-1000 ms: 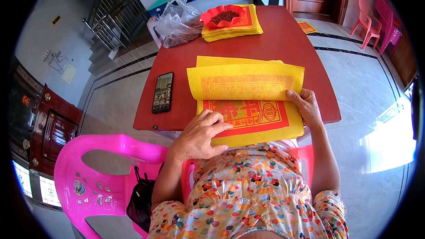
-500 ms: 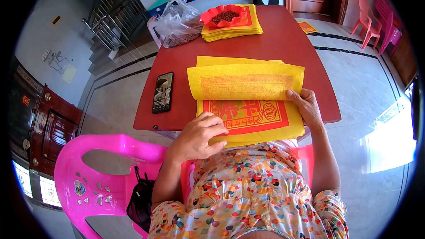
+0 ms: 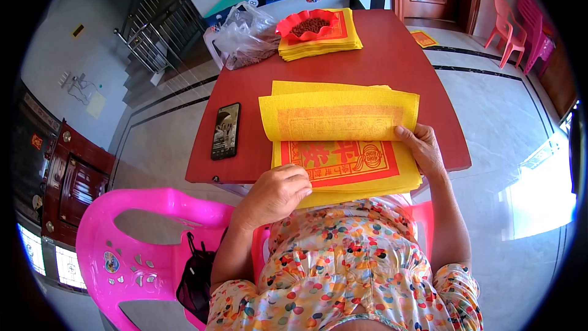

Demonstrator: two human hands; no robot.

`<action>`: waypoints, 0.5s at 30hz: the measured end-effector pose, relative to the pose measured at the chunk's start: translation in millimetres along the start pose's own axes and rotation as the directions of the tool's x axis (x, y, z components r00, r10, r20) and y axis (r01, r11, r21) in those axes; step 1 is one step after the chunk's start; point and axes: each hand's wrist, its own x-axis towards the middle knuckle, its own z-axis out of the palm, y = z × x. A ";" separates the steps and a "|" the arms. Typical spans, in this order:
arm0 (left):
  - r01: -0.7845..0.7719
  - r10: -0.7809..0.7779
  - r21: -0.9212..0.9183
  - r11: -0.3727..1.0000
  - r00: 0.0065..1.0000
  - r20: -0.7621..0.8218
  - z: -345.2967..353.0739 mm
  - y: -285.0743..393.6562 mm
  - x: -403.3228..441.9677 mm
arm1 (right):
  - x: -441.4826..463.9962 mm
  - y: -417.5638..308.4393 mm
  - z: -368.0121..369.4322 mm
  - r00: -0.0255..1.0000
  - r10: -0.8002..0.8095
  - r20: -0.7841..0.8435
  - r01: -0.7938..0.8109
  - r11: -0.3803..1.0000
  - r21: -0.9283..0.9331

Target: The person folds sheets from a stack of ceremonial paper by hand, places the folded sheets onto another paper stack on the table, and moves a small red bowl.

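Note:
A stack of yellow joss paper sheets [image 3: 343, 193] with red printed panels lies at the table's near edge. Its upper sheet [image 3: 337, 114] is folded back toward the far side, plain underside up with the print showing through. My right hand [image 3: 424, 149] grips the right edge of the paper, thumb on top of the folded sheet and fingers underneath. At the stack's lower left edge, my left hand [image 3: 275, 193] is closed with its fingers curled together. Whatever is between its fingertips is hidden.
A phone [image 3: 226, 130] lies left on the red table [image 3: 398, 55]. Farther back are another yellow paper stack [image 3: 321, 49], a red wavy dish [image 3: 288, 27] of small brown pieces and a plastic bag [image 3: 248, 34]. A pink chair [image 3: 135, 199] holding a black bag [image 3: 197, 276] stands left.
My left hand has drawn slightly left and down, its spread fingers now curling together at the paper's edge. The right hand keeps its grip on the folded sheet.

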 end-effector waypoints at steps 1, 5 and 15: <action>0.020 -0.021 -0.031 0.999 1.000 -0.013 0.1 -0.4 -0.2 | -0.1 -0.3 0.1 1.000 -0.001 -0.001 0.001 1.000 0.000; 0.073 -0.077 -0.098 0.993 0.996 -0.037 -0.9 -0.8 0.1 | -0.9 -1.9 1.5 1.000 -0.004 0.005 0.004 1.000 0.010; 0.102 -0.116 -0.180 0.978 0.991 -0.069 -7.8 -3.4 -1.5 | -1.5 -3.8 0.7 1.000 -0.013 0.002 0.013 0.999 -0.043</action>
